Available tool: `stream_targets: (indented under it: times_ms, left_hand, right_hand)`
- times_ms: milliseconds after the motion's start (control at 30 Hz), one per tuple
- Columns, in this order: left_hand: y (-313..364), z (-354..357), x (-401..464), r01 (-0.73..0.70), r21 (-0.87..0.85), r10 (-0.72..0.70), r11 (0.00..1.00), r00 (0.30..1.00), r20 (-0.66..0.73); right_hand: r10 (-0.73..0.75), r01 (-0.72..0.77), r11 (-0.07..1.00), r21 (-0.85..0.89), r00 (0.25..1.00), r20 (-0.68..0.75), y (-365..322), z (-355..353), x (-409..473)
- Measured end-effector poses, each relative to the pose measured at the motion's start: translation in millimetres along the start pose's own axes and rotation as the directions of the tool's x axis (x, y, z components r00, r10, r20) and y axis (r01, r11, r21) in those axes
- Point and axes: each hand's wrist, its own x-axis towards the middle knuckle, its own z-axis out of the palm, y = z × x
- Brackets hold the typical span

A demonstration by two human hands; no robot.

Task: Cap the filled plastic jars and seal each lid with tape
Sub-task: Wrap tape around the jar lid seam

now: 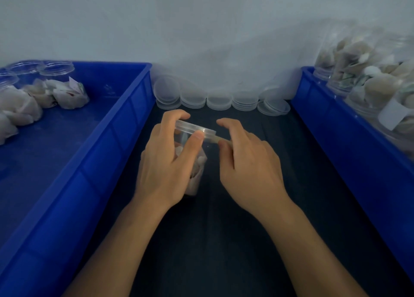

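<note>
Left hand (165,162) wraps the clear plastic jar (195,173) from its left side, fingers curled round the far wall, thumb pressed flat on the rim of the clear lid (193,127) at its near edge. Jar stands roughly upright on the dark table (224,240), centre of the scene, between the two hands; pale wrapped pieces show through its wall below the thumb. Right hand (248,162) sits just to the right of the jar, thumb and a finger pinching a narrow strip of tape (216,138) that runs from the lid's right edge to the pinch; the forefinger is stretched out toward the far side, free of the lid. Where the strip starts under the left thumb cannot be made out. Farther back, against the wall, a row of spare clear lids (218,101) lies in short stacks on the table, one stack at the left end leaning. To the left, a large blue bin (107,153) holds open clear jars (56,69) at its far-left corner and loose pale wrapped packets (65,92). To the right, a second blue bin (349,151) carries filled jars (367,81) lying on their sides, packed with pale pieces; one bears a white label (393,115). Behind everything, a plain pale wall (201,27). Light is dim and bluish.
</note>
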Motion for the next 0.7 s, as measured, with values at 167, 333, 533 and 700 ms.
stream_targets:
  times_ms: [167, 333, 533, 700]
  left_hand:
    - [0, -2, 0, -0.008, -0.004, 0.008, 1.000, 1.000, 0.028]
    - [0, -3, -1, -0.026, -0.009, 0.026, 1.000, 0.998, 0.051]
    - [0, -4, -2, -0.034, -0.088, 0.042, 0.996, 0.995, 0.087]
    - [-1, -6, -1, -0.011, -0.168, 0.030, 0.986, 0.993, 0.111]
  right_hand:
    - [0.030, -0.031, 0.999, 0.036, 0.999, 0.037, 3, -1, 1]
    - [0.086, -0.095, 0.991, 0.097, 0.992, 0.096, 6, -4, 2]
    - [0.128, -0.146, 0.977, 0.154, 0.984, 0.121, 10, -8, 3]
    - [0.153, -0.191, 0.954, 0.233, 0.973, 0.174, 16, -13, 7]
